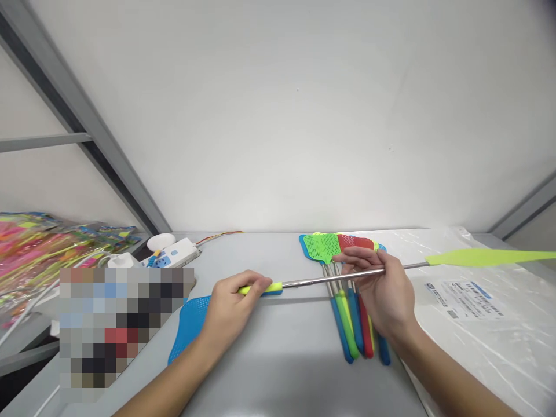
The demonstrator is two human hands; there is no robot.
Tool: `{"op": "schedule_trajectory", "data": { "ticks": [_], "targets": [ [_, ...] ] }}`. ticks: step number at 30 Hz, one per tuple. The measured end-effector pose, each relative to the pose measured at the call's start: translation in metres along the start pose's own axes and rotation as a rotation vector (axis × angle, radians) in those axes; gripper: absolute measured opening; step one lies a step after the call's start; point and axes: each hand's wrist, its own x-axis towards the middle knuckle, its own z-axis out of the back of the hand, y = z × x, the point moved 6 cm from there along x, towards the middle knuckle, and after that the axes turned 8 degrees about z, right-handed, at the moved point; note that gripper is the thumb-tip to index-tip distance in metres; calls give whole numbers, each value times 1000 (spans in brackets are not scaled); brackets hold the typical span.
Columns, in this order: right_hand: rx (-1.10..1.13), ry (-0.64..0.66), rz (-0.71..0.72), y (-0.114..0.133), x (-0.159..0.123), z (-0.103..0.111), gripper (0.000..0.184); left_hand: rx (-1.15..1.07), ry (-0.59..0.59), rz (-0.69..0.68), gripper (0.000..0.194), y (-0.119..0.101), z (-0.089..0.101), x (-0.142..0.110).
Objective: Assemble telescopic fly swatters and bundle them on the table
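Observation:
A yellow-green fly swatter (330,279) with a telescopic metal rod is held level across my view. My left hand (234,304) is closed around its yellow handle; a strip of blue shows just below that handle. Farther along, my right hand (386,289) grips the rod between thumb and fingers. The swatter's yellow-green head (482,257) points right, seen nearly edge-on. Beneath my left forearm lies a blue swatter head (191,321), partly covered. Behind and below the rod, several fly swatters (321,248) in green, blue, red and yellow lie bunched together, partly hidden by my right hand.
A clear plastic bag (516,341) with a printed label (467,301) covers the table's right side. At left are a white power strip (176,253), a round white object (161,241), a blurred-out patch (125,330) and packaged colourful goods (47,255). A white wall (295,127) stands behind.

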Motion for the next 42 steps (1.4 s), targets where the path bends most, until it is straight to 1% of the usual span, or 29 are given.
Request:
{"op": "schedule_trajectory", "data": {
  "ticks": [1, 3, 6, 8, 10, 12, 14, 15, 18, 20, 22, 24, 26, 29, 31, 33, 36, 38, 39, 40, 42],
  "targets": [
    [1, 19, 1, 3, 4, 1, 43, 16, 2, -21, 32, -2, 0, 0],
    [41, 25, 18, 13, 13, 4, 38, 37, -61, -31, 38, -4, 5, 1],
    [151, -47, 25, 24, 27, 18, 35, 59, -182, -12, 45, 0, 17, 5],
    [201, -53, -32, 23, 35, 24, 35, 91, -224, 1, 44, 6, 24, 10],
    [211, 1, -123, 15, 38, 24, 38, 128, -264, 16, 43, 11, 32, 15],
    [156, 66, -173, 7, 39, 21, 45, 146, -318, 24, 42, 14, 41, 19],
    [29, 83, -130, 4, 38, 20, 53, 147, -382, 16, 41, 13, 49, 19],
    [-31, 58, -85, 4, 38, 21, 55, 148, -413, 2, 40, 12, 52, 19],
    [-112, -123, 40, 6, 34, 31, 51, 181, -492, -96, 41, 5, 56, 14],
    [-158, -203, 100, 7, 30, 36, 47, 212, -540, -178, 41, 0, 56, 10],
    [-232, -201, 160, 9, 28, 37, 45, 236, -580, -240, 40, -2, 57, 8],
    [-267, -172, 185, 9, 26, 36, 42, 249, -601, -289, 39, -2, 59, 8],
    [-257, -159, 191, 9, 27, 34, 41, 288, -583, -350, 40, -3, 60, 10],
    [-225, -111, 196, 9, 27, 28, 43, 450, -457, -463, 43, -8, 53, 13],
    [-212, -75, 173, 9, 25, 23, 44, 585, -347, -563, 42, -14, 41, 10],
    [-234, -42, 140, 6, 18, 17, 44, 690, -268, -683, 36, -22, 25, -1],
    [-338, 76, 84, -3, 2, 3, 46, 783, -170, -821, 28, -33, -1, -21],
    [-406, 161, 50, -9, -9, -5, 48, 803, -107, -861, 29, -37, -15, -32],
    [-432, 182, 41, -10, -12, -7, 49, 807, -84, -866, 30, -37, -20, -35],
    [-452, 179, 41, -8, -12, -7, 49, 812, -74, -866, 32, -37, -22, -37],
    [-481, 104, 75, 3, -5, 1, 48, 844, -89, -854, 36, -34, -19, -35]
  ]
}}
